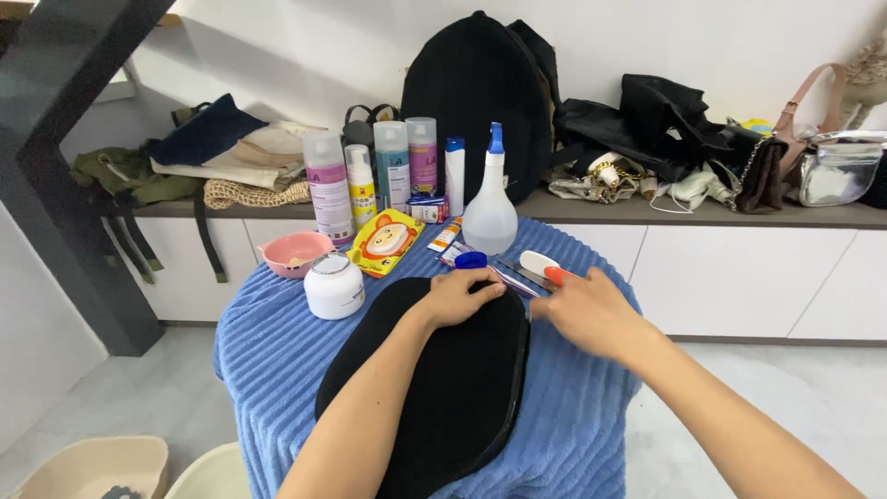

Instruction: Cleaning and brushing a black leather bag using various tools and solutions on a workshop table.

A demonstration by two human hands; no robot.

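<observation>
Pressing the black oval pad (453, 379) flat on the blue-towelled table (268, 351), left hand (459, 298) fingers curled together on its top edge; right hand (582, 314) fingers bunched at the rim, grip unclear. Likely positioning; next needs steady hold.

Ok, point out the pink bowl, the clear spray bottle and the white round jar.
pink bowl (294, 252): head view, on its front wall.
clear spray bottle (490, 222): head view, on its body.
white round jar (334, 288): head view, on its side.
</observation>
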